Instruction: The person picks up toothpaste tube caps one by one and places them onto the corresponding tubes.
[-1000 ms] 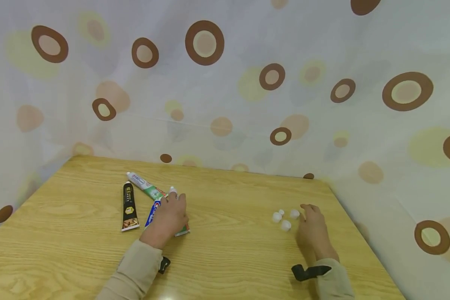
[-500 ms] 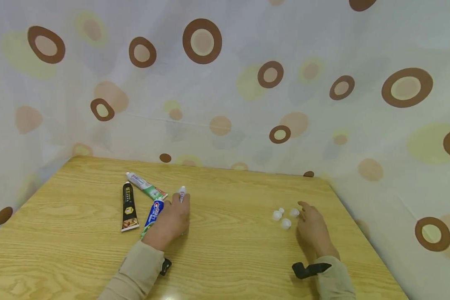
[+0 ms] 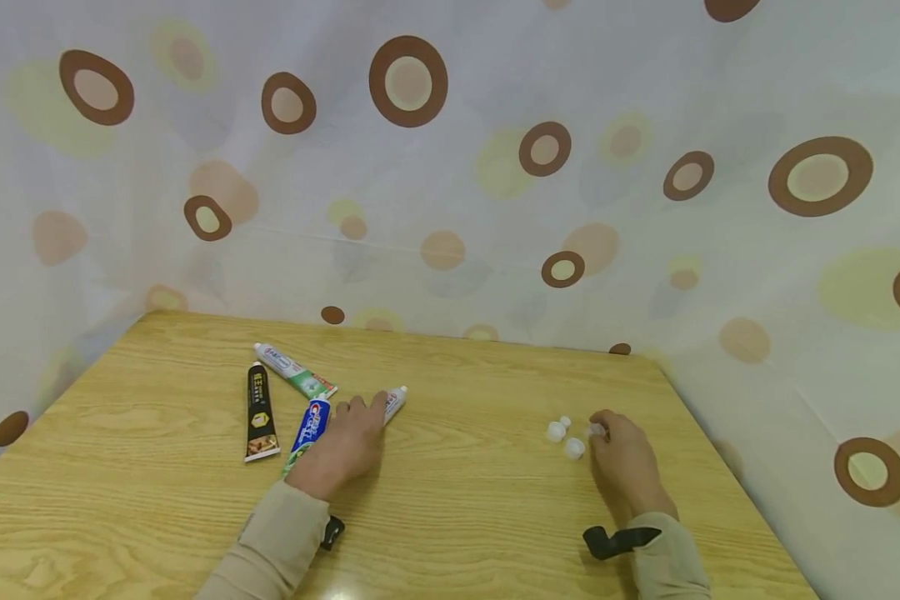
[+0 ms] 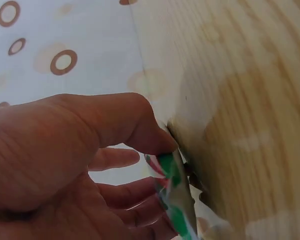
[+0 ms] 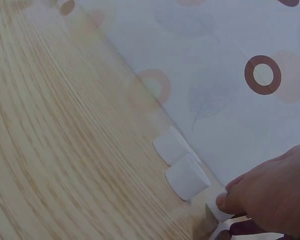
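In the head view my left hand point(image 3: 351, 442) grips a toothpaste tube point(image 3: 395, 402), its white-nozzled end jutting out to the right past the fingers. The left wrist view shows the thumb pressed on the green, red and white tube point(image 4: 176, 200), with fingers on its other side. On the right, my right hand point(image 3: 628, 458) pinches a small white cap point(image 3: 597, 430) at the table surface; in the right wrist view the fingers partly hide this cap point(image 5: 219, 209). Several loose white caps lie just left of it, among them a larger cap point(image 3: 574, 448) and another cap point(image 3: 557, 431).
Left of my left hand lie a blue Crest toothpaste tube point(image 3: 311, 425), a black tube point(image 3: 259, 412) and a white-green tube point(image 3: 292, 371). The wooden table point(image 3: 465, 500) meets a dotted curtain point(image 3: 450, 183) at its back and right.
My left hand has taken the tube off the pile and turned its nozzle end rightward, uncovering the blue tube. My right hand's fingers have closed around the nearest cap.
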`<state>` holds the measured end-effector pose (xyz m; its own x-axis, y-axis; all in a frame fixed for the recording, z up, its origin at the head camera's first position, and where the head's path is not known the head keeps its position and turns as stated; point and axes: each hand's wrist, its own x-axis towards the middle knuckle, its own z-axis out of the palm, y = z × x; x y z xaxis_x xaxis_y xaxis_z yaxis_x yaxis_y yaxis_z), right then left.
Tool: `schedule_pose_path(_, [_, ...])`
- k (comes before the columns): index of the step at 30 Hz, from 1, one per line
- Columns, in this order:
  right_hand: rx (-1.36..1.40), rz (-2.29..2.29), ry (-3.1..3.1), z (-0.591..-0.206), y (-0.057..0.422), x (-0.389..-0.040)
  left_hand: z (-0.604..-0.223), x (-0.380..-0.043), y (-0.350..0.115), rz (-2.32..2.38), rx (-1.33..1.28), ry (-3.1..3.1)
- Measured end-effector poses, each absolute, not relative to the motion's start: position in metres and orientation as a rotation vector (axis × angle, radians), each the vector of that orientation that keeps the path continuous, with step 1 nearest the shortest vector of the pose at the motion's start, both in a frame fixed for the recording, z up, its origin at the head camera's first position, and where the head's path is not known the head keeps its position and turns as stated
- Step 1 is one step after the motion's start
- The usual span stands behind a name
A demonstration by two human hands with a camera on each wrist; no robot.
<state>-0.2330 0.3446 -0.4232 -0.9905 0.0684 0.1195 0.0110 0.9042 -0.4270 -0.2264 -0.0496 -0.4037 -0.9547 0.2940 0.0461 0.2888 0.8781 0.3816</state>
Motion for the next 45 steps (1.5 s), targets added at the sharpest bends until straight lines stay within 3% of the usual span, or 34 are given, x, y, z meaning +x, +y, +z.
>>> schedule_pose_path(25, [0.073, 0.914, -2.648, -0.397, 0.311, -0.234, -0.4, -0.23, -0.066, 0.64, 0.534, 3.042])
schedule_pose_path(45, [0.377, 1.204, -2.651, -0.375, 0.261, -0.231, -0.397, -0.24, -0.074, 0.878, 0.496, 3.074])
